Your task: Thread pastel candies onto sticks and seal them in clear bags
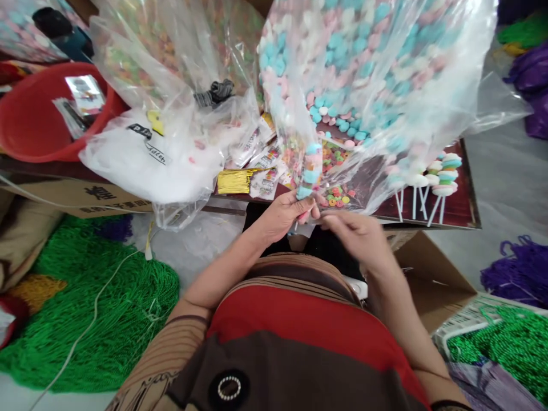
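My left hand (287, 214) is closed around the lower end of a wrapped candy skewer (311, 171), whose blue, pink and white pieces stand upright in a clear sleeve. Just right of it, my right hand (357, 235) has its thumb and fingers pinched together near the skewer's base; what lies between them is too small to make out. Yellow twist ties (234, 182) lie in a bundle to the left. Several bare candy skewers (445, 177) rest at the table's right end, their white sticks pointing toward me.
Large clear bags of pink, blue and white candies (368, 63) fill the back. A red basin (32, 114) sits at the left. Small candy rings (338, 196) lie near my hands. Green bead strands (98, 302) cover the floor at left; an open carton (432, 279) stands at right.
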`<state>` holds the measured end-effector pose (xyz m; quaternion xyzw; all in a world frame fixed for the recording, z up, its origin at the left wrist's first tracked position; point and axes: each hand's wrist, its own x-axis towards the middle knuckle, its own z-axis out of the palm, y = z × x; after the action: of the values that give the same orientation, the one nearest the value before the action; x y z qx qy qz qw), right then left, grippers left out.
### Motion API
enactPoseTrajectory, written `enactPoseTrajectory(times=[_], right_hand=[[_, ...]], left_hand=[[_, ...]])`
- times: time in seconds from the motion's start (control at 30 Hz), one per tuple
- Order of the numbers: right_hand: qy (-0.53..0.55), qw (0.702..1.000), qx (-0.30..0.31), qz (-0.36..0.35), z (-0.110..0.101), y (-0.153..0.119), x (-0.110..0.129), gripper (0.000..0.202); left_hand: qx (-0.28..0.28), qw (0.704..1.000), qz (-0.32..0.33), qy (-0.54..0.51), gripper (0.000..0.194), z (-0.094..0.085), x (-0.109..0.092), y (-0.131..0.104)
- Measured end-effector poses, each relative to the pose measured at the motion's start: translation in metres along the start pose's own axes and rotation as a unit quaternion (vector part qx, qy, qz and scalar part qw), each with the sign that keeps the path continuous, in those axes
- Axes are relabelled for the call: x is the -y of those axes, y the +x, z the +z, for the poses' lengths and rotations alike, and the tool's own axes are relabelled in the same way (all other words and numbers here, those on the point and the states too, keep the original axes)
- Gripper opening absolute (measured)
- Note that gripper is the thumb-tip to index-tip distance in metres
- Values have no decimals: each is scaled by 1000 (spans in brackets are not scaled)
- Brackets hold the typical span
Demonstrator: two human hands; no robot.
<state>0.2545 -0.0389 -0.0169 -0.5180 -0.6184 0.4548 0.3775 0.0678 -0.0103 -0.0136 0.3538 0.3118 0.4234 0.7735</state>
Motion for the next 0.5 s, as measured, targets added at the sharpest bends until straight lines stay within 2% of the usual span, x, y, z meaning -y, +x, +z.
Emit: enactPoseTrajectory(times=[0.03, 0.07, 0.1, 0.17, 0.23, 0.27, 0.3, 0.33, 0.37, 0.4, 0.43, 0.47, 0.5], right_hand=[[25, 999, -45, 4, -10, 4, 4, 29], [74, 996, -48, 3, -17, 9, 8, 37], [130, 991, -30, 2, -22, 13, 13, 50], [226, 973, 52, 6, -21, 19, 22, 68], [273, 956, 103, 17, -8, 23, 29, 65], [282, 954, 95, 23, 1, 24, 30, 56], [287, 956, 62, 24, 11, 26, 30, 46], [286, 958, 10, 18, 21, 27, 29, 38], [279, 959, -50, 9, 30, 29, 26, 31], [266, 958, -110, -2, 37, 31, 22, 28], [248, 955, -160, -15, 42, 34, 19, 26], [231, 955, -187, -22, 43, 36, 16, 27], [219, 957, -189, -23, 42, 38, 14, 28]], left_hand=[[23, 1000, -10, -9, 46, 1, 0, -3], [60, 997, -34, -24, 46, 2, 1, -6], [105, 991, -70, -44, 46, 5, 3, -9], [189, 968, -136, -88, 47, 12, 7, -13], [224, 957, -151, -101, 48, 15, 12, -14], [220, 963, -138, -72, 48, 14, 13, -13], [200, 973, -116, -10, 45, 12, 15, -10], [158, 980, -85, 86, 41, 8, 15, -8], [100, 973, -53, 201, 36, 4, 15, -5], [32, 948, -21, 317, 31, 0, 14, -2], [-32, 910, 4, 413, 26, -4, 13, 1], [-78, 877, 19, 474, 23, -8, 12, 2], [-95, 862, 23, 497, 22, -12, 10, 3]])
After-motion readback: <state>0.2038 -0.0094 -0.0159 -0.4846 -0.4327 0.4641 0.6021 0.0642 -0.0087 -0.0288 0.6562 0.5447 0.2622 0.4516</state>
